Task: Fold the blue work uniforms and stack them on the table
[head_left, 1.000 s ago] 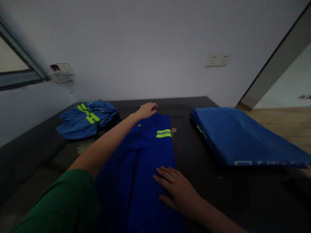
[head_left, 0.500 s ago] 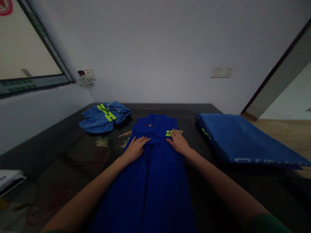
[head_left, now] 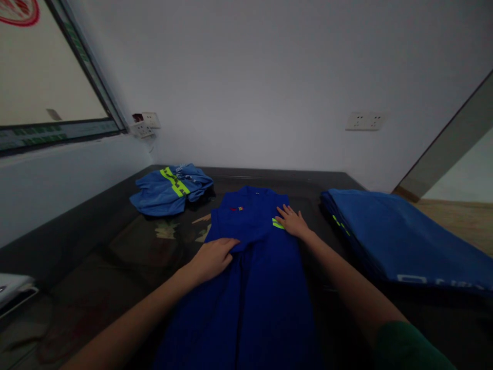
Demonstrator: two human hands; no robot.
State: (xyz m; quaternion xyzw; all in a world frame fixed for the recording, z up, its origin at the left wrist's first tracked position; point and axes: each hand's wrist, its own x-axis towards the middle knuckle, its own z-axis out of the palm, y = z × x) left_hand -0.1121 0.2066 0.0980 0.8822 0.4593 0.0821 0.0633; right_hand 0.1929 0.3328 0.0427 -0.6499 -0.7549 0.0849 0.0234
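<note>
A dark blue work garment (head_left: 254, 267) with a yellow-green reflective stripe lies folded lengthwise down the middle of the dark table (head_left: 115, 246). My left hand (head_left: 211, 258) rests flat on its left edge, fingers stretched toward the middle. My right hand (head_left: 293, 221) lies flat, fingers spread, on the garment's right edge, covering part of the reflective stripe. Neither hand grips the cloth.
A crumpled lighter blue garment (head_left: 171, 187) with reflective stripes lies at the back left. A stack of folded blue garments (head_left: 396, 234) fills the right side. Wall sockets (head_left: 364, 121) sit on the wall behind; a window frame (head_left: 57, 128) is at left.
My left hand has slid back toward me along the garment's left edge. My right hand has shifted slightly outward to the right edge. The view has tilted a little.
</note>
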